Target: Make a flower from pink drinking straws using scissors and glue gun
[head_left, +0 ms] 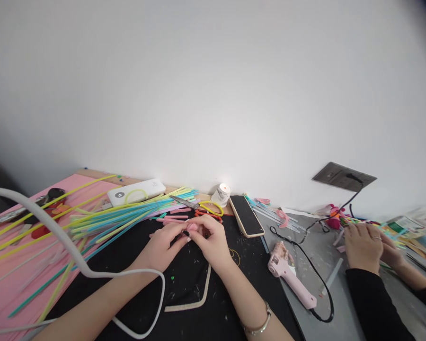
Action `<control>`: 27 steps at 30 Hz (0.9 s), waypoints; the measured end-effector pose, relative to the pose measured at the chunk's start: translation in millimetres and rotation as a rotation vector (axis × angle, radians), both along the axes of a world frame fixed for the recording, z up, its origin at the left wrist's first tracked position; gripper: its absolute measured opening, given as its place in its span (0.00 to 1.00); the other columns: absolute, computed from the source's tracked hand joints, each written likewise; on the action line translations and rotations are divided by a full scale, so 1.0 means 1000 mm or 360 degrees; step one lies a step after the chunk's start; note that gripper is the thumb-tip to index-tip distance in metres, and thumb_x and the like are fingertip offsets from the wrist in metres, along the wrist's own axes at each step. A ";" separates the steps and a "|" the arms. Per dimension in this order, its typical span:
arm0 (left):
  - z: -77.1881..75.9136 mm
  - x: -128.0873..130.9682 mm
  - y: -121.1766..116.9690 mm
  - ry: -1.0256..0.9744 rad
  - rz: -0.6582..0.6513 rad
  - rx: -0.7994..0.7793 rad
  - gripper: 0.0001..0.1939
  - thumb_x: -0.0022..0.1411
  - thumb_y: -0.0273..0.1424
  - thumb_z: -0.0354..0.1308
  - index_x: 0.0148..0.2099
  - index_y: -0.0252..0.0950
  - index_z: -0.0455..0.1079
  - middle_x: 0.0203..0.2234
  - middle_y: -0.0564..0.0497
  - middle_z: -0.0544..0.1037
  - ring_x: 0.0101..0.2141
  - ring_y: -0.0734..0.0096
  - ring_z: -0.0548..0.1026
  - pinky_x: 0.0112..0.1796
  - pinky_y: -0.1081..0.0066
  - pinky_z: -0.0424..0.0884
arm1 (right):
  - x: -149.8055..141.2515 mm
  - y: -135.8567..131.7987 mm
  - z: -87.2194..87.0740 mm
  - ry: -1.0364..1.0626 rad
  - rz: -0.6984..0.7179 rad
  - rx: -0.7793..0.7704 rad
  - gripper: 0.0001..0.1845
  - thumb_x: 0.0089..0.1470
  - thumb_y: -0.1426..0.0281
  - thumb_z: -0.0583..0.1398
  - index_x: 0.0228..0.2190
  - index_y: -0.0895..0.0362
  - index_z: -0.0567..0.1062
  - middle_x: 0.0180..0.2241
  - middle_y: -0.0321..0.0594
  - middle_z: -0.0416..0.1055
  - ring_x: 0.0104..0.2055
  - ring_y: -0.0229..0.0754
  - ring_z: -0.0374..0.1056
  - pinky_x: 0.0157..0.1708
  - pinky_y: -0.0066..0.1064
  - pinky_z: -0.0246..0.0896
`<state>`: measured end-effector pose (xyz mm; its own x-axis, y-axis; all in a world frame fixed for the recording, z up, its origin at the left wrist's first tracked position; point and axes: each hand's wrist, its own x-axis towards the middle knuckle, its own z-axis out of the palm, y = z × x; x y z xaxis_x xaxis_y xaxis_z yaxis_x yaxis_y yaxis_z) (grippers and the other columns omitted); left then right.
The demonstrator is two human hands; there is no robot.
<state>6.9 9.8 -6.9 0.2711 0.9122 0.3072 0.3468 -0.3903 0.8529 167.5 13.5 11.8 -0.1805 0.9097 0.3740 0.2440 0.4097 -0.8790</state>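
Note:
My left hand and my right hand meet over the black mat, fingertips pinched together. Between them is a small pink piece, mostly covered by the fingers, so its shape is unclear. Just beyond the hands lie short pink strips and scissors with yellow and red handles. A bent cream-coloured strip rests on the mat below my hands. Near my right wrist is a thin yellow loop.
Pipe cleaners and a white power bank lie left; a white cable crosses my left forearm. A paper cup and phone stand behind. Right are a pink glue gun with its cord and another person's hands.

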 end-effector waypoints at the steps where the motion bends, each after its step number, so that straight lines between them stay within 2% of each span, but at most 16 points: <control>1: 0.000 0.000 0.000 0.0001 -0.0011 -0.0012 0.12 0.58 0.33 0.56 0.43 0.41 0.76 0.41 0.46 0.81 0.44 0.54 0.76 0.47 0.60 0.68 | 0.001 0.000 0.001 -0.0071 -0.0009 0.0059 0.08 0.49 0.73 0.63 0.34 0.54 0.80 0.26 0.35 0.69 0.24 0.35 0.59 0.26 0.27 0.57; 3: 0.000 0.001 0.000 0.0005 -0.0011 -0.0034 0.11 0.58 0.32 0.55 0.42 0.40 0.76 0.39 0.45 0.82 0.41 0.54 0.77 0.45 0.61 0.69 | 0.002 0.000 0.001 -0.0173 -0.0016 0.0158 0.09 0.50 0.74 0.62 0.35 0.53 0.80 0.26 0.35 0.69 0.25 0.36 0.59 0.27 0.28 0.58; 6: 0.003 0.003 -0.001 0.0003 0.0029 -0.0064 0.11 0.58 0.32 0.54 0.41 0.38 0.75 0.34 0.45 0.81 0.34 0.57 0.76 0.39 0.62 0.70 | 0.002 0.000 -0.003 -0.0275 -0.0028 0.0289 0.15 0.54 0.73 0.60 0.43 0.51 0.78 0.30 0.38 0.70 0.28 0.38 0.63 0.30 0.29 0.62; 9: 0.006 0.005 -0.003 0.0010 0.0035 -0.0089 0.08 0.58 0.33 0.53 0.32 0.39 0.73 0.26 0.49 0.79 0.27 0.61 0.74 0.33 0.66 0.68 | 0.002 0.000 -0.008 -0.0311 0.0005 0.0354 0.17 0.57 0.72 0.57 0.48 0.49 0.76 0.33 0.40 0.70 0.32 0.39 0.67 0.33 0.30 0.65; 12: 0.008 0.006 -0.004 0.0039 0.0016 -0.0152 0.11 0.59 0.34 0.52 0.24 0.39 0.66 0.20 0.52 0.74 0.24 0.65 0.71 0.28 0.69 0.65 | 0.001 0.001 -0.010 -0.0299 0.0024 0.0375 0.17 0.59 0.72 0.56 0.46 0.49 0.77 0.33 0.40 0.71 0.33 0.39 0.68 0.34 0.30 0.66; 19: 0.007 0.005 -0.006 0.0023 -0.0104 -0.0226 0.15 0.62 0.35 0.49 0.23 0.39 0.62 0.18 0.54 0.70 0.23 0.68 0.69 0.29 0.70 0.65 | 0.001 0.002 -0.009 -0.0309 0.0035 0.0362 0.15 0.58 0.73 0.56 0.42 0.51 0.80 0.31 0.40 0.72 0.33 0.39 0.69 0.34 0.30 0.66; 24: 0.003 0.007 -0.006 -0.0085 -0.0151 -0.0334 0.13 0.59 0.35 0.54 0.23 0.39 0.60 0.18 0.57 0.69 0.22 0.70 0.68 0.28 0.71 0.65 | 0.002 0.001 -0.006 -0.0304 -0.0032 0.0303 0.13 0.56 0.74 0.57 0.38 0.51 0.81 0.29 0.39 0.73 0.32 0.40 0.69 0.34 0.29 0.65; 27: 0.001 0.007 -0.005 -0.0183 -0.0148 -0.0361 0.11 0.57 0.36 0.56 0.25 0.38 0.63 0.20 0.55 0.71 0.23 0.69 0.69 0.27 0.72 0.65 | 0.004 0.002 -0.001 -0.0321 -0.0053 0.0263 0.14 0.55 0.73 0.58 0.41 0.52 0.79 0.27 0.37 0.72 0.27 0.38 0.67 0.31 0.29 0.64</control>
